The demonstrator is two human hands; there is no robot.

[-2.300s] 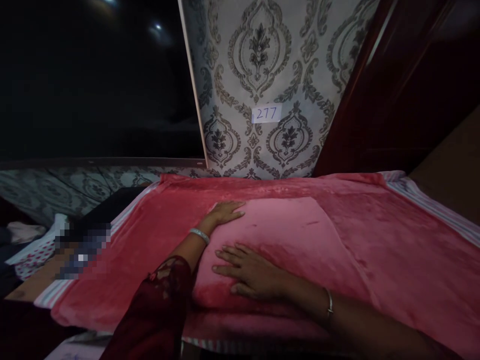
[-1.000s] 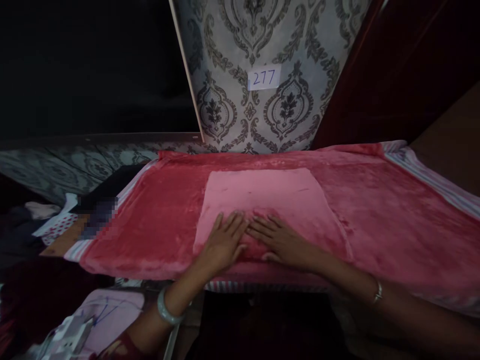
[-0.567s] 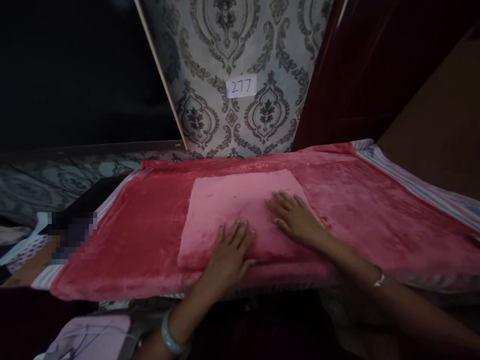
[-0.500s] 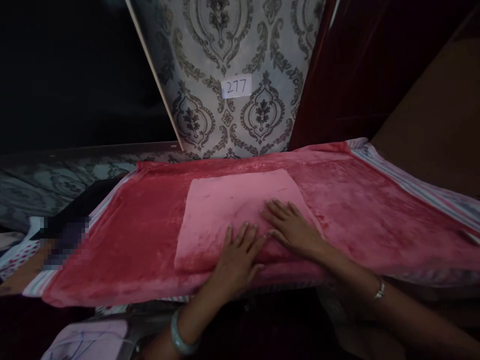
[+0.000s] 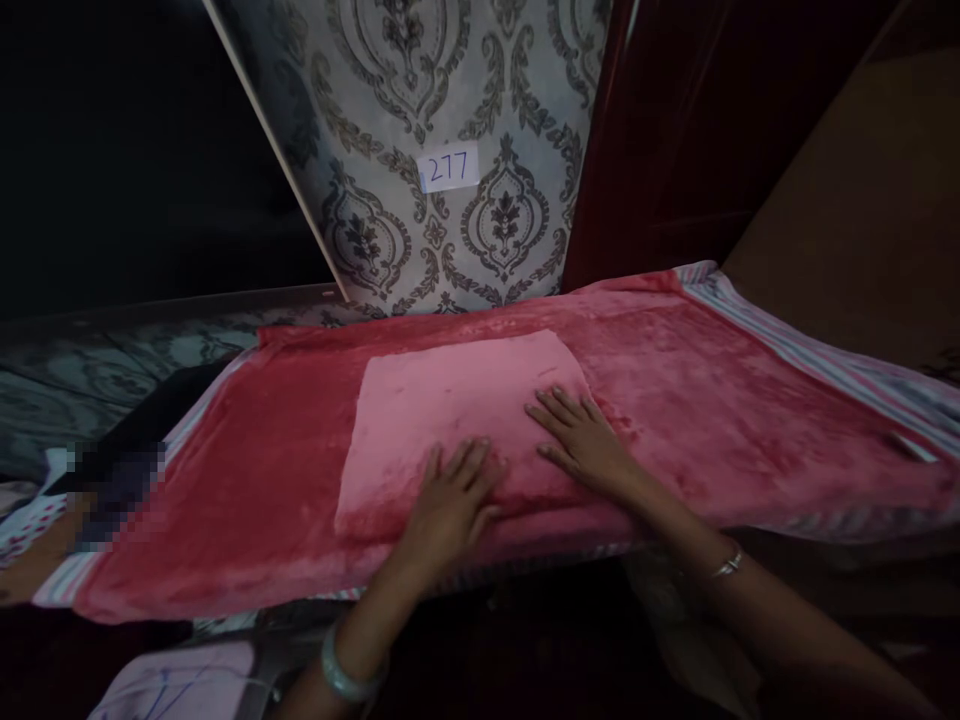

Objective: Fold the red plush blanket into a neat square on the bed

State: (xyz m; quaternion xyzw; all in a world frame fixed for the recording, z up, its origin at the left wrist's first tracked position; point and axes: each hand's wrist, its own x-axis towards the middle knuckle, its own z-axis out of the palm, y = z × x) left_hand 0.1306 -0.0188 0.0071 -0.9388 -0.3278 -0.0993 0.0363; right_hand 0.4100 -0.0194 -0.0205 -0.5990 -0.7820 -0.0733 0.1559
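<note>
A folded pink plush cloth (image 5: 450, 390) lies flat as a rough rectangle on a red and pink fleecy blanket (image 5: 277, 450). My left hand (image 5: 450, 500) rests on the front part of the folded cloth, palm down with fingers spread. Toward the cloth's right edge, my right hand (image 5: 581, 440) is also palm down, its fingers apart and touching the fabric. Neither hand grips anything. The blanket has striped borders at its left and right ends.
Behind the blanket stands a patterned wall (image 5: 442, 230) with a paper label (image 5: 448, 167) reading 277. A dark red panel (image 5: 660, 150) is to its right, a black panel (image 5: 135, 150) to its left. A pale pink seat or board (image 5: 180, 680) sits low at front left.
My hands have moved apart: the left slid leftward over the folded cloth, while the right stays near its right edge. The whole view has shifted slightly.
</note>
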